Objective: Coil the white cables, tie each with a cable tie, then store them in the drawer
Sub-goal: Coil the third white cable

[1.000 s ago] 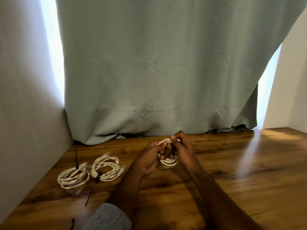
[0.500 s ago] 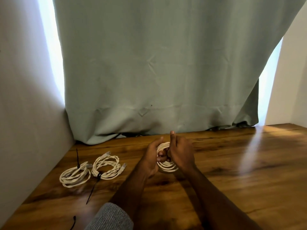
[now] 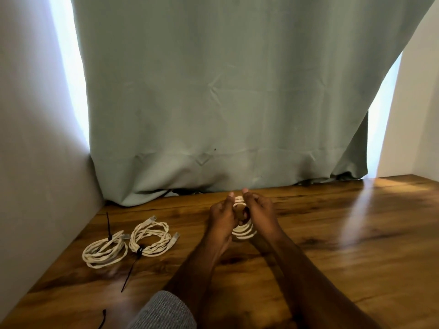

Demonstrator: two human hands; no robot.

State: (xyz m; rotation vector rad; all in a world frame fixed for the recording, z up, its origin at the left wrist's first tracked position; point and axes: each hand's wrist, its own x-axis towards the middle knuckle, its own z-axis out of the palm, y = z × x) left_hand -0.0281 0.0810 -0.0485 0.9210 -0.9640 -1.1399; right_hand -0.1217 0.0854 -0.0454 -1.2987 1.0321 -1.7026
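Hands meet over the wooden counter (image 3: 332,245), a little in front of the green curtain (image 3: 225,103) whose hem drapes onto the counter's far edge. The left hand (image 3: 222,218) and the right hand (image 3: 260,213) face each other with thumbs raised, and their fingers (image 3: 244,211) are curled around a coiled white cable (image 3: 243,230) held between them; the loops hang out below the palms, just above the wood, and whether they touch it cannot be told. A grey sleeve (image 3: 164,312) shows at the bottom edge, on the left forearm. Further from the curtain and off to the left of the hands lie two finished coils, side by side and nearly touching: the nearer tied coil (image 3: 150,238), with its plugs poking out on the side toward the hands, and the outer tied coil (image 3: 104,250), close to the grey left wall (image 3: 35,162). Each carries a black cable tie: one tie tail (image 3: 130,273) trails toward the counter's near edge, the other tie tail (image 3: 108,225) stands up toward the curtain. A small black piece (image 3: 102,318) lies at the near edge; what it is cannot be told. Right of the hands the wood runs bare to the white right wall (image 3: 420,103), with a bright patch of window light near the curtain's right corner.
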